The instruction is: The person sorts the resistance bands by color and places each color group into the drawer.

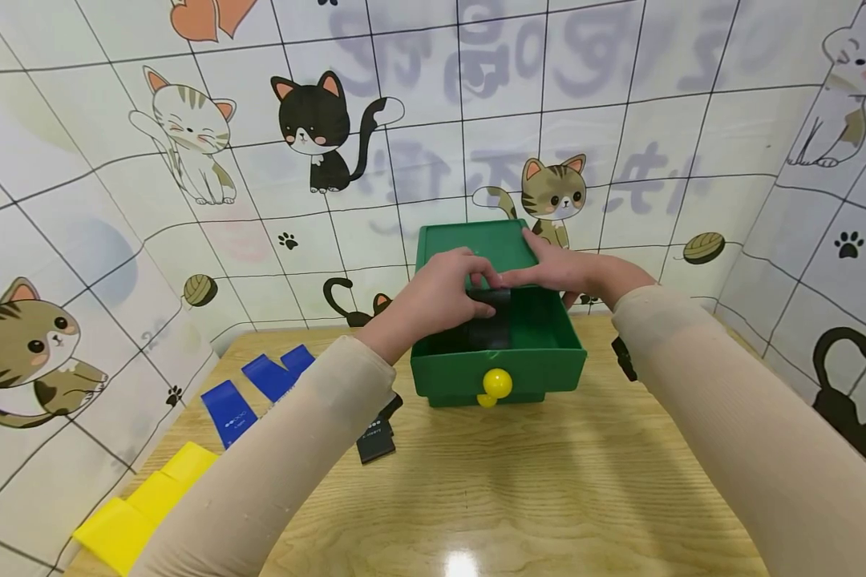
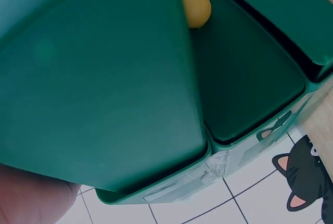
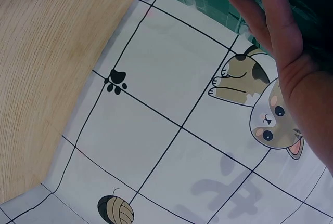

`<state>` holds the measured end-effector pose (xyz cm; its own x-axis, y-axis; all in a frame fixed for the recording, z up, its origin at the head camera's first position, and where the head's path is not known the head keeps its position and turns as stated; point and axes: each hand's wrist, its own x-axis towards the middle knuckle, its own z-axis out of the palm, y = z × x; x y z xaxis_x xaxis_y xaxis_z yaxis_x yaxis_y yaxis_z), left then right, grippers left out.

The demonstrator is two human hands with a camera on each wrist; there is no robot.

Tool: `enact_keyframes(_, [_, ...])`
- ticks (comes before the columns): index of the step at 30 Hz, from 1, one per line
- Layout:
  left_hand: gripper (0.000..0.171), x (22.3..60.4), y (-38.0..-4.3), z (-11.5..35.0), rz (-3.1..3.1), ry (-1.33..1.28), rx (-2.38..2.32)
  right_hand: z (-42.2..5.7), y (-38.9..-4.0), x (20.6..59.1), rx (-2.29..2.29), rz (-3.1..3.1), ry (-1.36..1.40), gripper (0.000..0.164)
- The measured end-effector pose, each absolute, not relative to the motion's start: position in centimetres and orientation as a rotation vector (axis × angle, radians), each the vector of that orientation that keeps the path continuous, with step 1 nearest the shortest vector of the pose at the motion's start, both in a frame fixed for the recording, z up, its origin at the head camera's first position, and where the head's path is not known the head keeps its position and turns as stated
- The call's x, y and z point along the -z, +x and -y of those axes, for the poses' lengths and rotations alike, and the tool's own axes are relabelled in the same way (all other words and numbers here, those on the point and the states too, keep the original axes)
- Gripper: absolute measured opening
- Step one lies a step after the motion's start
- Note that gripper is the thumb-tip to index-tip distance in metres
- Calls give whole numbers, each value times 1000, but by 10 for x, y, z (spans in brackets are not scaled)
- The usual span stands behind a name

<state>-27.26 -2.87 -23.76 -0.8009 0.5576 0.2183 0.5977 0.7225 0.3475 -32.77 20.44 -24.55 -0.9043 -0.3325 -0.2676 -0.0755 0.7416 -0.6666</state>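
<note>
As left fingers (image 1: 483, 265) pinch black sheeting (image 1: 491, 328) and right fingers (image 1: 536, 244) splay, one sleeve (image 1: 281, 457) overlaps yellow strips (image 1: 119, 529).

Both forearms (image 1: 289, 449) converge ahead, the left grip (image 1: 451, 292) curled in, the right grip (image 1: 564, 270) splayed.

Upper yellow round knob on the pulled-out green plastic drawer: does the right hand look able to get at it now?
Probably yes: nothing covers the knob, and the right hand, spread against the green plastic box behind the drawer, appears empty.
</note>
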Motion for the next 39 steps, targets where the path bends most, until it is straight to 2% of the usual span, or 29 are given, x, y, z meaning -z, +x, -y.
enact_keyframes(22, [16, 233, -276, 42, 2780, -958, 758, -203, -328, 245, 964, -2570, -299, 125])
enact_keyframes(39, [23, 222, -269, 96, 2797, -800, 870, -203, -329, 247, 956, -2586, -294, 129])
